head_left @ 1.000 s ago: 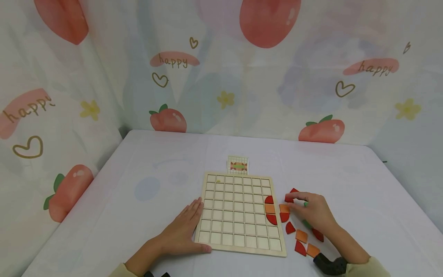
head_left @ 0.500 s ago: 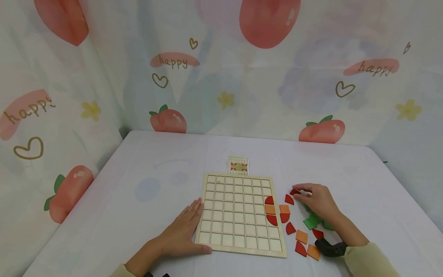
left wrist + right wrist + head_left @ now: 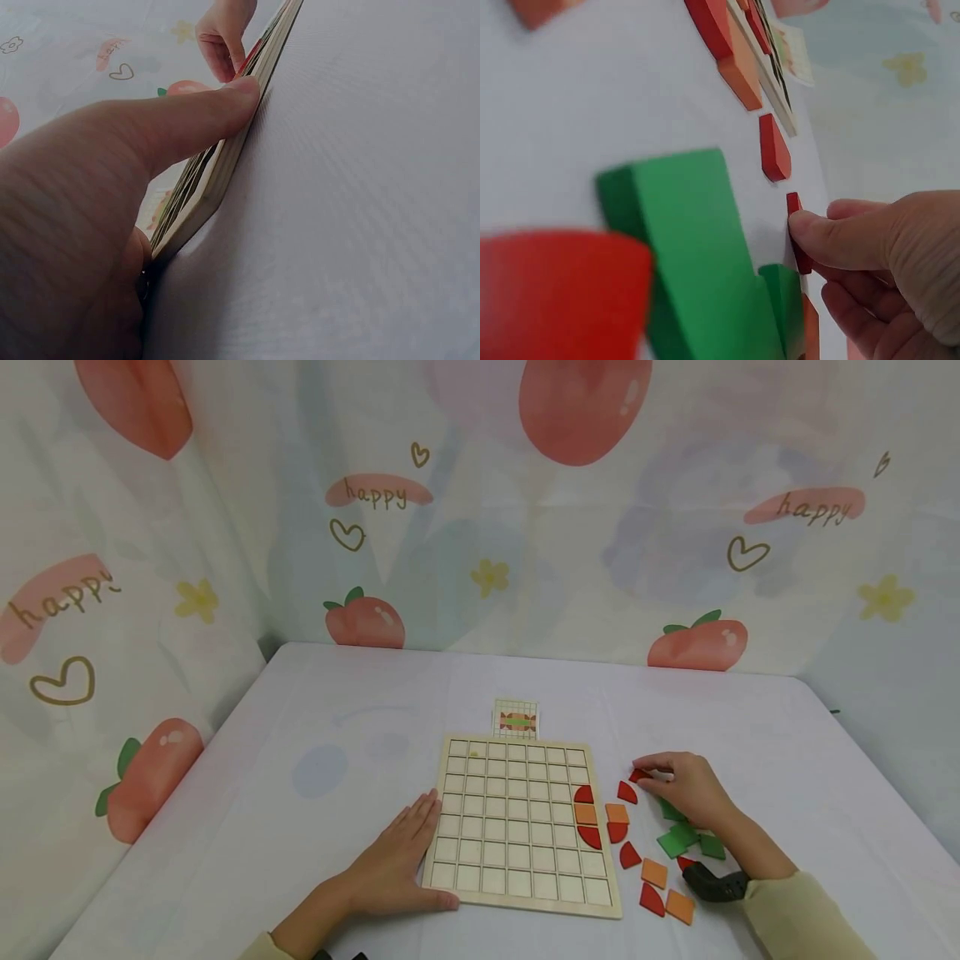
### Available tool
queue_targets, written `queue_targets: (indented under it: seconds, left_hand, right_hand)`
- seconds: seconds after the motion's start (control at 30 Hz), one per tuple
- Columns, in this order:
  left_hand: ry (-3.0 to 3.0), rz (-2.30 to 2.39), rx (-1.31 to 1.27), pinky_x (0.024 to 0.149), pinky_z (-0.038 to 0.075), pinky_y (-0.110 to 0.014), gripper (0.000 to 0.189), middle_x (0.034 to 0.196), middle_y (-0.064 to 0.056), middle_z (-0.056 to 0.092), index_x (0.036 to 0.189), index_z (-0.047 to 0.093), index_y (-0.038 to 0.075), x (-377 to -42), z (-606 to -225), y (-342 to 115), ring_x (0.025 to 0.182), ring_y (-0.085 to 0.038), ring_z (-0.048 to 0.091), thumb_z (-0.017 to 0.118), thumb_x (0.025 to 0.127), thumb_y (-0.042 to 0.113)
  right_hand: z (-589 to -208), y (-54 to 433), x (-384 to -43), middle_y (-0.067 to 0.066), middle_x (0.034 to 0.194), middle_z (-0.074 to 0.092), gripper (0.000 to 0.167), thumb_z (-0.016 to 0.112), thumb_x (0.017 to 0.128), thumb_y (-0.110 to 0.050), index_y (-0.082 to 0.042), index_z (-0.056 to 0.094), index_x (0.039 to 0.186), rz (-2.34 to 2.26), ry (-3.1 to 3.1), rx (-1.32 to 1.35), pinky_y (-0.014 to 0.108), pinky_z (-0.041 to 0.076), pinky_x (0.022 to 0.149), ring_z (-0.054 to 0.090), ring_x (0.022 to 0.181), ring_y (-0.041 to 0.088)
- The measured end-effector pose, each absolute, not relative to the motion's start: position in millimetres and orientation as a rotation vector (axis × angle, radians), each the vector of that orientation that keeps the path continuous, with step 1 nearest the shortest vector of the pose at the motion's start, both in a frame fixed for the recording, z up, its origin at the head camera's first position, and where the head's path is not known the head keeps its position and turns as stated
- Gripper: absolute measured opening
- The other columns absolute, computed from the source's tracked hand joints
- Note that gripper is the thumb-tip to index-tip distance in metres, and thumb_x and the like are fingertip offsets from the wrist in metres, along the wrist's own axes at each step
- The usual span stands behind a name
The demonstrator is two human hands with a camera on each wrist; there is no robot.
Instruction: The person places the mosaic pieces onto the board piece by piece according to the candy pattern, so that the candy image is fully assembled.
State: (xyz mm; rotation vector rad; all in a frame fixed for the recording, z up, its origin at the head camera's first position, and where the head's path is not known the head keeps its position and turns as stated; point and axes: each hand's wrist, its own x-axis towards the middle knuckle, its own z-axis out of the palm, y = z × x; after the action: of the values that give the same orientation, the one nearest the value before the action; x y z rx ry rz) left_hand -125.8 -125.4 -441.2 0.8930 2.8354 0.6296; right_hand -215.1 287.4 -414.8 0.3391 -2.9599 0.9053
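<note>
Right hand (image 3: pixel 688 787): thumb and finger pinch a red piece (image 3: pixel 640 775) well right of the board (image 3: pixel 517 832); whether it is lifted, I cannot tell.
Left hand (image 3: pixel 386 868): grips nothing, fingers along the board's left edge, thumb on its near rim.
Board: right column holds a red (image 3: pixel 583 793), an orange (image 3: pixel 585 813) and another red (image 3: pixel 589 837); a card (image 3: pixel 515 720) lies at the far edge.
Loose: greens (image 3: pixel 683 835), oranges (image 3: pixel 655 872) and reds, right of the board.
Change: a second ago the right hand was at the nearer red (image 3: pixel 627 792), which now lies free.
Bearing: the board's pieces are unchanged; this looks like choosing or arranging pieces, not filling a cell.
</note>
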Motion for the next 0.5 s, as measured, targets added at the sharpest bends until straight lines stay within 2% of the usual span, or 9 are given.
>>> queue_targets:
  seconds: [0.23,0.5]
  left_hand:
    - [2.822,0.612,0.876,0.110,0.009,-0.040,0.116,0.153,-0.010,-0.001,0.146,0.008,-0.001,-126.0,-440.3,-125.1,0.138,-0.021,-0.001,0.047,0.071,0.078]
    - [2.804,0.610,0.858,0.110,0.008,-0.040,0.116,0.153,-0.010,-0.002,0.146,0.007,0.000,-127.5,-439.6,-125.1,0.138,-0.020,-0.003,0.047,0.071,0.079]
  right_hand:
    - [-413.0,291.2,-219.0,0.016,0.105,0.064,0.028,0.068,0.082,-0.004,0.000,0.066,0.110,0.930,-2.987,0.372,0.049,0.046,0.084,0.053,0.104,0.039]
    - [-408.4,286.5,-214.6,0.021,0.106,0.063,0.035,0.072,0.080,-0.018,0.002,0.067,0.108,0.912,-2.970,0.206,0.051,0.046,0.082,0.048,0.106,0.039]
